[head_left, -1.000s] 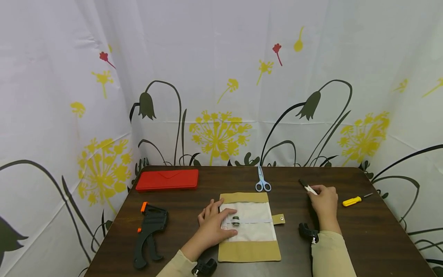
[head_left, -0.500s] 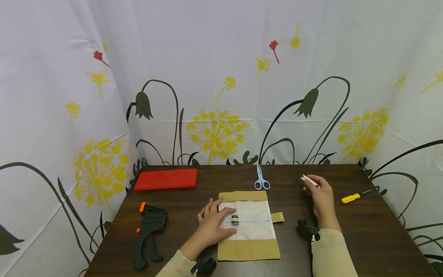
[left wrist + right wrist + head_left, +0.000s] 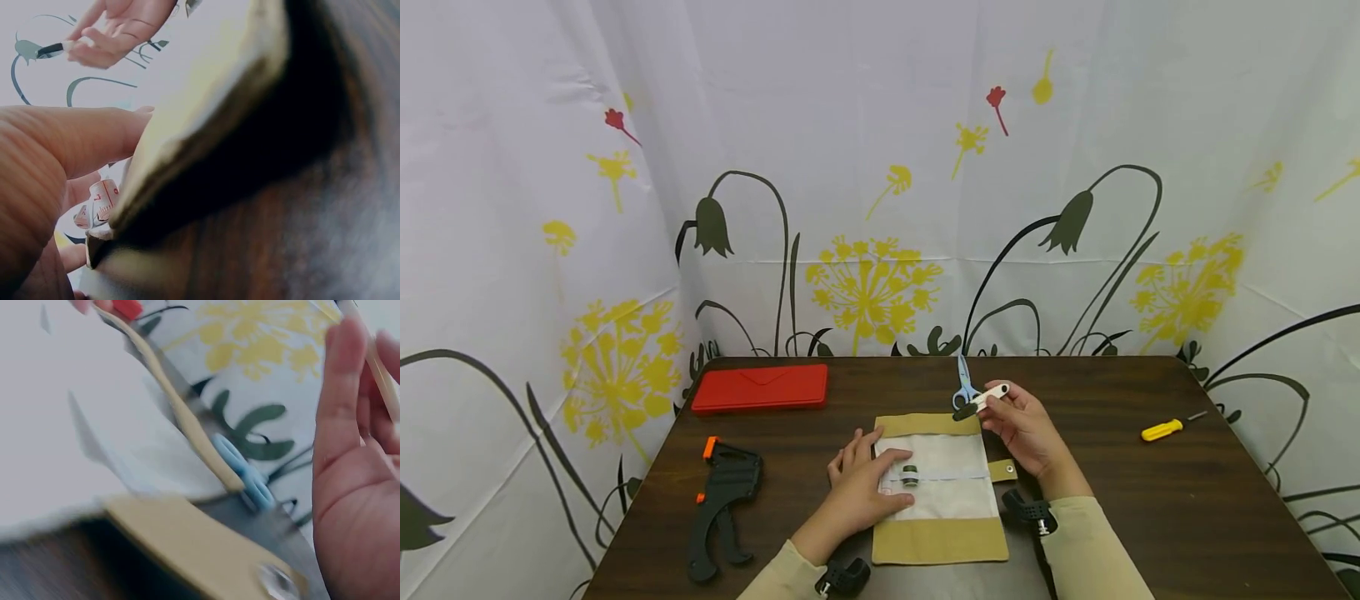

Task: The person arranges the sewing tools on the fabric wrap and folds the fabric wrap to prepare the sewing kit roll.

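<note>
A tan cloth roll-up case [image 3: 940,542] with a white lining lies unfolded. My left hand [image 3: 853,492] rests on its left edge with fingers and thumb spread. A small dark-green roll [image 3: 910,476] sits under the lining's elastic band. Beside my left fingers, the left wrist view shows a rolled measuring tape [image 3: 105,197] with red marks. My right hand [image 3: 1026,425] pinches a slim tool [image 3: 995,397] with a white handle and dark end, held above the case's upper right corner. Its exact kind is unclear. Light-blue scissors [image 3: 963,379] lie just behind, partly covered by the tool.
At the back left lies a red case [image 3: 760,389]. A black bar clamp [image 3: 726,504] with orange pads is at the left. A yellow-handled screwdriver [image 3: 1162,430] lies at the far right. The case's snap strap [image 3: 1002,471] sticks out right. A patterned curtain hangs behind the table.
My right hand has lifted the white-handled tool off the table at the right and carried it left to the cloth case. My left hand has stayed in place.
</note>
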Demonstrator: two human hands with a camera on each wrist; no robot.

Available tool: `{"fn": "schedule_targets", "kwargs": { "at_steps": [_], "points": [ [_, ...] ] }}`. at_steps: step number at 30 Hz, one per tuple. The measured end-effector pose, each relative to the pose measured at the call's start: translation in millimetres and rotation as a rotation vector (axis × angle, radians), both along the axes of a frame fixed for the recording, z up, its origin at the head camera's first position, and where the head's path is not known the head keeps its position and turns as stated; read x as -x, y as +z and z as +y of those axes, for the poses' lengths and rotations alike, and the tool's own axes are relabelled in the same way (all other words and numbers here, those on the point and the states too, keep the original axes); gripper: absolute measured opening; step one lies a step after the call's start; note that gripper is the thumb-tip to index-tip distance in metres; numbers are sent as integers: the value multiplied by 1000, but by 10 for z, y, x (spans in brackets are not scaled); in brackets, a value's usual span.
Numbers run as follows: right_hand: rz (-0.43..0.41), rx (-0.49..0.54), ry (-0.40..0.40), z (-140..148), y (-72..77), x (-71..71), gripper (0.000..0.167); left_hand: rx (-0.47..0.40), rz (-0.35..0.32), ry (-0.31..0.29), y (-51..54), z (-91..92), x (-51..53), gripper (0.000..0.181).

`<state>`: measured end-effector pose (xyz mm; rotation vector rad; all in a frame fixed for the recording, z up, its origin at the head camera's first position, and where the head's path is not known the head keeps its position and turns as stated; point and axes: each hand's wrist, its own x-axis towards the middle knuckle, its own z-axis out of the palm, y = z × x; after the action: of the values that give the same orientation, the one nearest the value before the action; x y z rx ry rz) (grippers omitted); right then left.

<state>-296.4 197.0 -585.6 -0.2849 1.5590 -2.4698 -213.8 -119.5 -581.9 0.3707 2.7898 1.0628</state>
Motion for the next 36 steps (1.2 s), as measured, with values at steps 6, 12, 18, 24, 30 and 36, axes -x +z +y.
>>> {"fn": "schedule_targets", "kwargs": {
  "at_steps": [6, 12, 18, 24, 30, 36],
  "points": [
    [15, -41, 202, -275, -20, -45, 23, 10, 7, 21, -12, 8, -4, 61],
    [-4, -133, 244, -425, -43, -81, 34, 8, 3, 45, -21, 11, -5, 62],
    [-23, -155, 229, -467, -91, -81, 27, 8, 12, 20, -5, 14, -4, 51],
    [-51, -209, 185, -490, -155, -82, 27, 20, 1, -5, -17, 15, -8, 39],
    [-47, -271, 176, -502, -152, -85, 41, 21, 4, -7, -24, 14, -4, 37],
    [-11, -436, 181, -499, -148, -78, 50, 28, 7, -7, -16, 13, -5, 37]
  ]
}}
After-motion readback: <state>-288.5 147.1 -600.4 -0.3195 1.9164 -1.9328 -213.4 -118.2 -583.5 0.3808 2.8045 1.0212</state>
